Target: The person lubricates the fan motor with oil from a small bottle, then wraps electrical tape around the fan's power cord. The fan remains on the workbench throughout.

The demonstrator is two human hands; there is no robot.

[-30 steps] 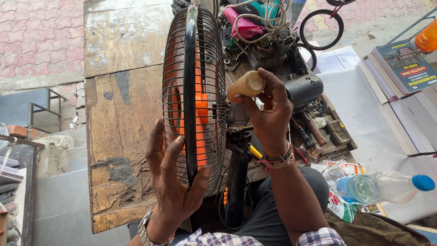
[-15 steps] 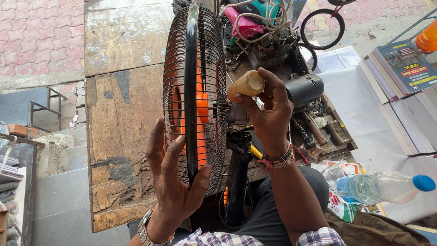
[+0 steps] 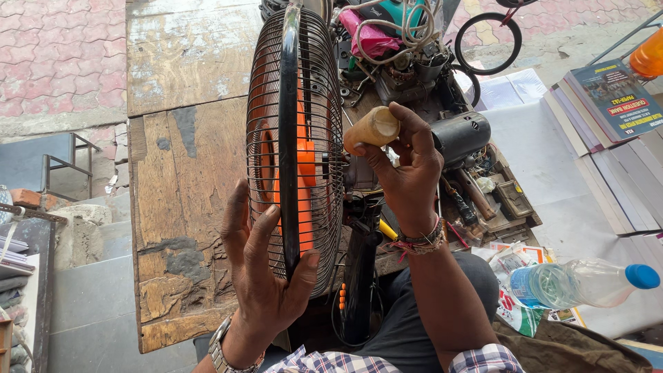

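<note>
A pedestal fan with a black wire cage [image 3: 293, 90] and orange blades [image 3: 302, 179] stands edge-on on a worn wooden table [image 3: 179, 179]. My left hand [image 3: 266, 276] grips the lower rim of the cage, fingers spread over the wires. My right hand [image 3: 407, 169] is behind the cage at the motor side, shut on the wooden handle of a tool [image 3: 373, 129] pointed toward the fan's back. The tool's tip is hidden behind the cage and hand.
A black motor [image 3: 459, 135], tangled wires and loose parts [image 3: 394, 41] crowd the table's right side. A plastic water bottle [image 3: 587, 283] lies at the right, books [image 3: 608, 103] beyond it. A metal stool [image 3: 59, 166] stands left on paving.
</note>
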